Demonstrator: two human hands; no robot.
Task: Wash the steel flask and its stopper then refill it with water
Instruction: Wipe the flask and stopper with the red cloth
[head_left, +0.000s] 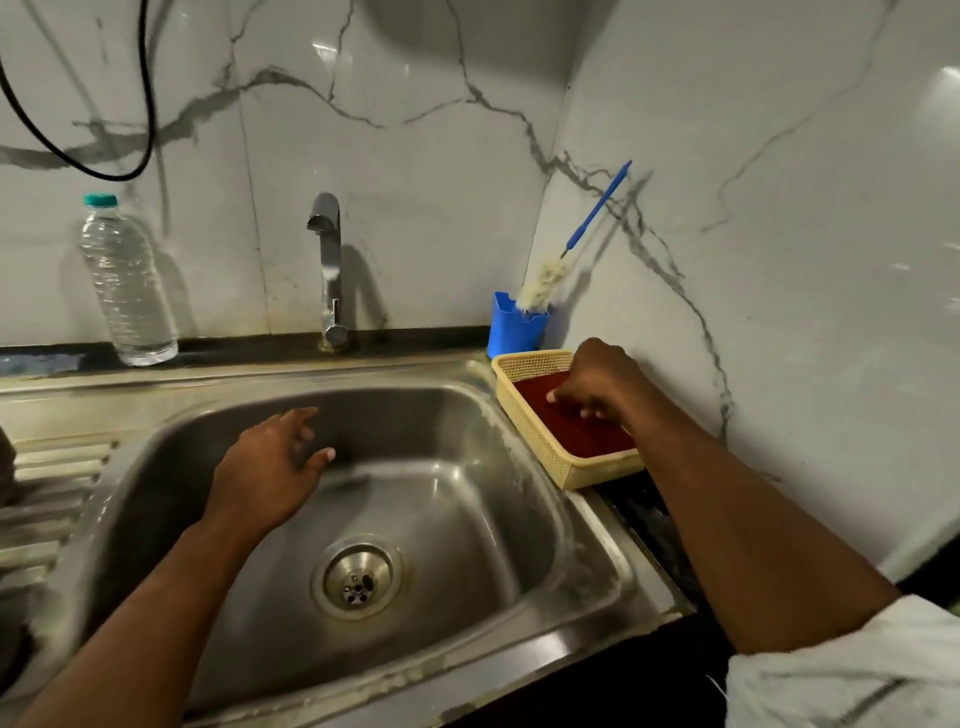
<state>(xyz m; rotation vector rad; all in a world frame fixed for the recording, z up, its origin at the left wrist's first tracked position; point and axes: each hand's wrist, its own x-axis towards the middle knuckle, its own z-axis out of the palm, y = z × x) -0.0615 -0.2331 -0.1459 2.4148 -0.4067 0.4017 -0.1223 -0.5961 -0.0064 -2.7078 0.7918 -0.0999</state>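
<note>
Your right hand (592, 384) presses curled fingers onto the red pad (582, 431) in the basket (530, 415) (soft, light, probably wet); pinch its edge. Your left hand (270, 467) hangs loosely spread over the sink (467, 519), holding nothing.

Left hand (270, 462) hovered, fingers relaxed, over the sink (457, 415); right hand (597, 382) reached into a yellow basket (540, 441) onto a red pad (582, 431).

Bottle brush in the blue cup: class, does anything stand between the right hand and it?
Only the yellow basket's far rim. The right hand touches the red pad inside the basket; the bottle brush stands in the blue cup just behind it.
</note>
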